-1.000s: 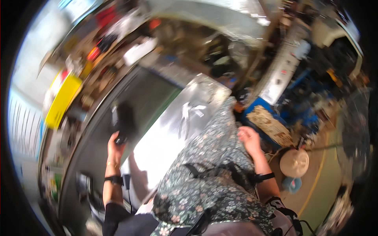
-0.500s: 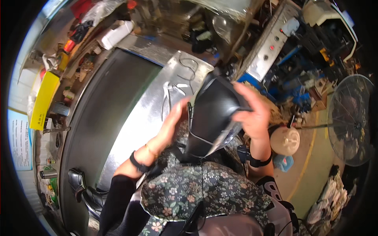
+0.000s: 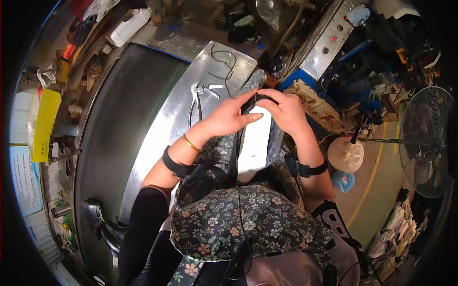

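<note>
A black leather shoe upper [image 3: 255, 140], now with a long white flat face up, lies over my lap on the floral apron. My left hand [image 3: 229, 116] closes on its far left edge, thumb pressed on the white face. From the other side my right hand [image 3: 287, 113] grips the far end with bent fingers, its thumb close to the left fingertips. The fingers partly hide that far end. Left of the hands, white-handled pliers [image 3: 198, 97] rest on the shiny metal table [image 3: 164, 124], with a thin dark cord [image 3: 224, 66] beyond them.
A black conveyor belt [image 3: 114, 124] runs along the left, with black shoes [image 3: 95, 214] at its near end. At right are a control box [image 3: 324, 43], a cream plastic jug [image 3: 344, 153] and a caged fan [image 3: 427, 143]. A yellow box [image 3: 46, 125] stands far left.
The upper has turned over from its glossy black side to its white face. My hands have come together at its far end and closed on it.
</note>
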Demonstrator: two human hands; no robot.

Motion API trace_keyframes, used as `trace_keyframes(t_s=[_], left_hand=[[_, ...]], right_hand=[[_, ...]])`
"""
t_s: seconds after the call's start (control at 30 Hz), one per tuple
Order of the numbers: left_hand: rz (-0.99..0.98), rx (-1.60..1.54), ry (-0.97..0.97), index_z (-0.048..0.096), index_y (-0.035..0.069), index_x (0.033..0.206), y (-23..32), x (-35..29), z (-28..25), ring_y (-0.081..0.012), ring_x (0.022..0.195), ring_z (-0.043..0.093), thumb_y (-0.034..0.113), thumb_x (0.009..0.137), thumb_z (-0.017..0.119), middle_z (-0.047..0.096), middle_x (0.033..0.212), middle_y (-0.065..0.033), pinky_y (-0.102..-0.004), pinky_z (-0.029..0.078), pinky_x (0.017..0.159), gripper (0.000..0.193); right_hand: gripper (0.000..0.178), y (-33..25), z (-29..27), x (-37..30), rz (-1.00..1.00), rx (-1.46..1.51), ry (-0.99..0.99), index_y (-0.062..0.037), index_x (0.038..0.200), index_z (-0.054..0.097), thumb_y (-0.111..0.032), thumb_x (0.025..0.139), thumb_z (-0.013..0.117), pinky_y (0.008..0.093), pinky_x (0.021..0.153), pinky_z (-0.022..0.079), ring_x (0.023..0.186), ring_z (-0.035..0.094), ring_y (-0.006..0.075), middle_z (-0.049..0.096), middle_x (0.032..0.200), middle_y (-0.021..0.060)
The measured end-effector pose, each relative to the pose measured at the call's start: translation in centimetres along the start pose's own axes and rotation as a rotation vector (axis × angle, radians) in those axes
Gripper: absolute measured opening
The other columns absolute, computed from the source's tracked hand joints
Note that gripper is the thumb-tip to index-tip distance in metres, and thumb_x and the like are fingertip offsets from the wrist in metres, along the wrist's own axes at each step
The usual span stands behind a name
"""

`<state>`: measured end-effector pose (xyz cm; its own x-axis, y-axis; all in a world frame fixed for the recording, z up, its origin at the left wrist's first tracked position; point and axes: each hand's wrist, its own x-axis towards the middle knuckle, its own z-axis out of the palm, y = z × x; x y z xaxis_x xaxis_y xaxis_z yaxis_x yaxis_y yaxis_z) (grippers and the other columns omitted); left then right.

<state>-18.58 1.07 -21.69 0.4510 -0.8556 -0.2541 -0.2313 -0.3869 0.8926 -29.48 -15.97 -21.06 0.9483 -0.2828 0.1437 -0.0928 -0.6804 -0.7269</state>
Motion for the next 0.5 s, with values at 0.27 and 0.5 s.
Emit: trace_keyframes(t_s=[0.27,0.5], left_hand=[[0.522,-0.255,-0.079,0.045,0.008,0.135,-3.3,4.0,-0.2,-0.0192,0.136,0.034,0.008,0.089,0.062,0.038,0.147,-0.0117,-0.0308,0.028,0.11,0.049],[0.209,-0.359,0.11,0.048,0.006,0.129,-3.0,1.6,0.5,-0.0099,0.1,0.054,0.015,0.092,0.063,0.058,0.112,-0.003,-0.0243,0.045,0.088,0.041]], right_hand=[[0.03,0.7,6.3,-12.8,0.334,0.498,0.195,0.0017,0.12,0.057,-0.016,0.097,0.052,0.0307,0.086,0.046,0.095,0.06,0.015,0.066,0.102,0.0102],[0.05,5.4,5.9,-9.8,0.683,1.446,0.043,0.0005,0.126,0.053,-0.042,0.101,0.042,0.029,0.09,0.047,0.102,0.061,0.0152,0.063,0.113,0.0077]])
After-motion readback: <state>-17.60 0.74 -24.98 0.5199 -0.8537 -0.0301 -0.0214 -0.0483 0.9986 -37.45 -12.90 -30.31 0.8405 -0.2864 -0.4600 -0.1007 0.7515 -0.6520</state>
